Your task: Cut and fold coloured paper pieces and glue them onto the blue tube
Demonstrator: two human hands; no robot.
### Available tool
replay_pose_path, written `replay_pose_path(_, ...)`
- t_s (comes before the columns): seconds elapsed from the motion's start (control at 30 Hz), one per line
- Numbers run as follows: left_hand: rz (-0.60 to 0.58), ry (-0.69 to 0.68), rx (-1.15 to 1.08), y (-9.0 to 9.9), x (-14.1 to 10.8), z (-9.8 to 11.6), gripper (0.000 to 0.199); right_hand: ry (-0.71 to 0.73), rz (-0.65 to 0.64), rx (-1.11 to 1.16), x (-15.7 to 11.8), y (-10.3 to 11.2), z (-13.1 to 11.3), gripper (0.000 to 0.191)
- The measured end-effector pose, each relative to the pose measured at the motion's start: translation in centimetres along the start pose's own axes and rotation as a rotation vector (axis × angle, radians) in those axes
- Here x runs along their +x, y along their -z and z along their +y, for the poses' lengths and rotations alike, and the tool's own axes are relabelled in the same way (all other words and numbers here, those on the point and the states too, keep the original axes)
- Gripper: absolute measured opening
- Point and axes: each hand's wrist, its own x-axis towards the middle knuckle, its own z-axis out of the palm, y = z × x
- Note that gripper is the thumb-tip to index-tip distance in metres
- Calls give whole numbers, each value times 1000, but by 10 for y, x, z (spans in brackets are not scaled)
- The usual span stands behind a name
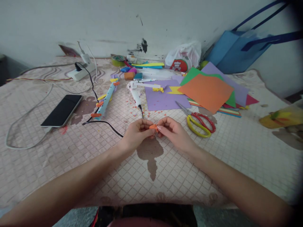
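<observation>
So I'm standing here watching this person at the table, and both hands are on one tiny orange piece (153,127); it's right between them, near the front of the patterned tablecloth (189,176), just past the brown patch; the left hand (139,132) has its thumb and curled fingers pinching one end, and the right hand (174,130) grips the other end between thumb and fingers; can't tell from here whether it's folded or just bent, since the fingertips cover most of it.

My two cents on handling something that small: let the left anchor it and the right do the fine shaping; a light pinch beats a hard squeeze, because it looks soft enough to crease; wrists low, so nothing wobbles.

Also I'd mind the black cord (115,130) by the left wrist; a snag there might jolt the pinch; the white glue gun (134,94) lies just beyond the hands, nozzle over the purple sheet (156,102), so knuckles well clear of it; the scissors (192,114) lie off to the right, handles towards the forearm.
</observation>
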Motion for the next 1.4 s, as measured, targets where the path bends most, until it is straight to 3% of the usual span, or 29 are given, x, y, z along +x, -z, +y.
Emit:
replay_pose_path(0.2, 26, -35, -23, -1, -2, 0, 25, -66, -42, 85, -1, 0, -1, 18)
replay_pose_path(0.4, 14, -87, 17, -2, -2, -1, 25, -24, -75, 42, -2, 1, 1, 18)
replay_pose_path(0.57, -20, -60, -22, -2, -3, -2, 28, -5, -103, 60, -1, 2, 1, 15)
replay_pose_path(0.73, -1, -31, -76, -2, -3, -1, 28, -41, -128, 101, -1, 3, -1, 28)
replay_pose_path(0.83, -4, -48, -80, -2, -3, -2, 27, -21, -131, 33, -1, 3, -2, 26)
replay_pose_path(1.0, -83, -17, -39, 0, -2, 2, 28, -9, -165, -23, 1, 5, -3, 23)
replay_pose_path(1.2, -241, 118, -73, 13, 1, 12, 19, -85, -212, 107, 4, 13, 4, 18)
replay_pose_path(1.4, -300, 82, -71, 20, 3, 14, 22, -160, -271, 201, 4, 16, 1, 15)
